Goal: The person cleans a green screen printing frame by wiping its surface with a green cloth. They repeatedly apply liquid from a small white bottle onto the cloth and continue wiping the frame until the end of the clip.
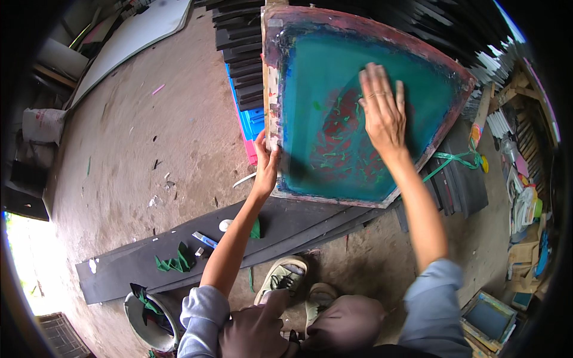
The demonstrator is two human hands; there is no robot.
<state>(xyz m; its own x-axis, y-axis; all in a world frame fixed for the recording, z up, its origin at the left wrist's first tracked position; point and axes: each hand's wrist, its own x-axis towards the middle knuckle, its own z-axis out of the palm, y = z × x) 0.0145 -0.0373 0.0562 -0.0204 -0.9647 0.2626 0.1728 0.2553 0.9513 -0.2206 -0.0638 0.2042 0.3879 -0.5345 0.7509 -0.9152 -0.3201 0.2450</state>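
A screen printing frame (pixel 322 62) with a paint-stained wooden border and a teal mesh is tilted up in front of me. My left hand (pixel 265 164) grips its left edge near the lower corner, thumb on the near side. On the mesh lies my right hand (pixel 384 110), fingers stretched out and slightly blurred. Left of that palm, the mesh has a dark red patterned patch (pixel 340 134) with small curly green bits on it. Whatever lies behind the frame is hidden.
Long dark foam sheets (pixel 286 224) lie below the frame, carrying a blue utility knife (pixel 205 240) and green scraps (pixel 175 260). A white bucket (pixel 158 325) holds dark scraps at lower left. Black strips (pixel 242 53) stack behind the frame; a smaller framed screen (pixel 489 316) sits lower right.
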